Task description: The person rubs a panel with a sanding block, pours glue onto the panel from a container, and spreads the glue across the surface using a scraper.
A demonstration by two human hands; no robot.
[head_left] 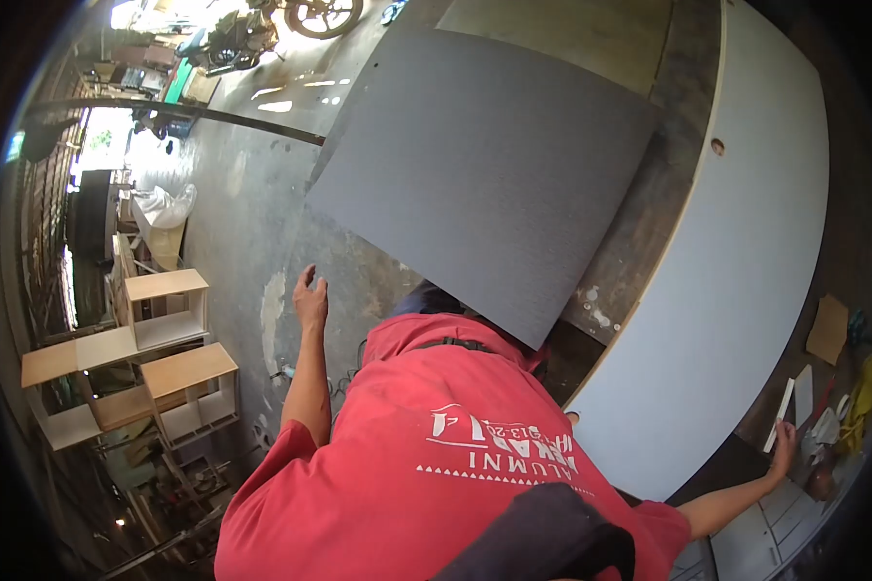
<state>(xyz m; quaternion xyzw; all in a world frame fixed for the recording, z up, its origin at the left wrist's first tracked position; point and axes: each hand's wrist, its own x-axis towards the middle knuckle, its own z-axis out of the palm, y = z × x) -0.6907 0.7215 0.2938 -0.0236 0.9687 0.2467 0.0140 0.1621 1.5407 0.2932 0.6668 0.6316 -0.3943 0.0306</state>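
Observation:
My left hand (310,298) is held out over the concrete floor with its fingers apart and nothing in it. At the far right, my right hand (783,447) reaches to the end of a narrow white strip (783,412); whether the fingers grip it is too small to tell. A large dark grey panel (484,165) lies in front of my body, one corner close to my waist. To its right is a long pale board (717,281) with a round hole near its left edge.
Small wooden box units (170,286) stand at the left, near a white bag (165,205). A motorcycle wheel (322,12) shows at the top. Brown cardboard (827,329) and a yellow item (862,402) lie at the right. A dark bar (233,121) crosses the upper left.

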